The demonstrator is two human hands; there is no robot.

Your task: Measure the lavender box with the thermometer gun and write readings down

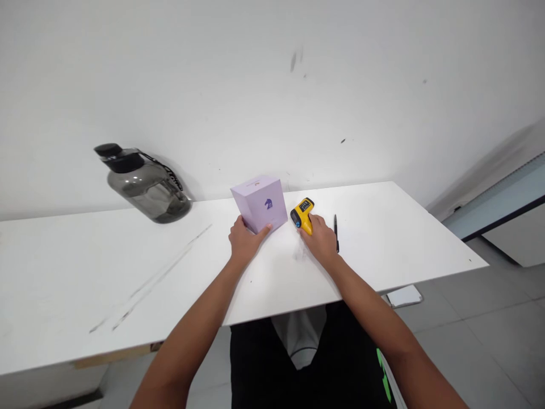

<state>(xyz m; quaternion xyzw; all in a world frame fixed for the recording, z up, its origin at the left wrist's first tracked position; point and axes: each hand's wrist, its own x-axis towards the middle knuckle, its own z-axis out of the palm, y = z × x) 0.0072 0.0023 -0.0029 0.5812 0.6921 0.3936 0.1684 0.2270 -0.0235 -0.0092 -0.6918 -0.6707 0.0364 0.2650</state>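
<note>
My left hand grips the lower part of a lilac box, its thumb across the front face. The box bears a dark blue horse-head mark and stands on the white table near the wall. In my right hand is a yellow and black infrared thermometer, held by its handle, just right of the box and apart from it. The fingers on its far side are partly hidden. Right beside that hand lies a black pen.
A large grey see-through water bottle with a black lid and strap stands at the back left against the wall. Below the table's front edge at the right, a white flat object shows above the grey tiled floor.
</note>
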